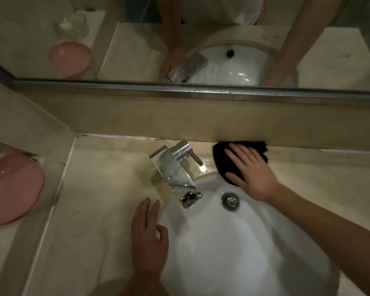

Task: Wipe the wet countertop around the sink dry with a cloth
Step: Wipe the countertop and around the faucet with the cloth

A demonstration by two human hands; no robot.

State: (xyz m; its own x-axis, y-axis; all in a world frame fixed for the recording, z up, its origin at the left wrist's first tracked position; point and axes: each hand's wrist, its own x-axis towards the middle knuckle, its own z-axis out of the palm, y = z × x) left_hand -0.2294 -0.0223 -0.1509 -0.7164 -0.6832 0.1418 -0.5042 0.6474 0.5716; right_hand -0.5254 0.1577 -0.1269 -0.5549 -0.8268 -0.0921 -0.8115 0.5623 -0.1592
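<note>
A black cloth (220, 159) lies flat on the beige stone countertop (107, 180) behind the white sink (233, 248), tight against the back wall ledge. My right hand (250, 171) presses on the cloth with straight, spread fingers, just right of the chrome faucet (175, 176). My left hand (147, 233) rests flat on the countertop at the sink's left rim, fingers pointing away from me, holding nothing. Water glints on the counter beside the faucet handle, and drops sit on the spout.
A pink basin (11, 189) stands on a lower ledge at the far left. A metal-framed mirror (179, 39) runs along the wall above a beige backsplash ledge (201, 120). The sink drain (230, 200) sits right of the faucet's tip.
</note>
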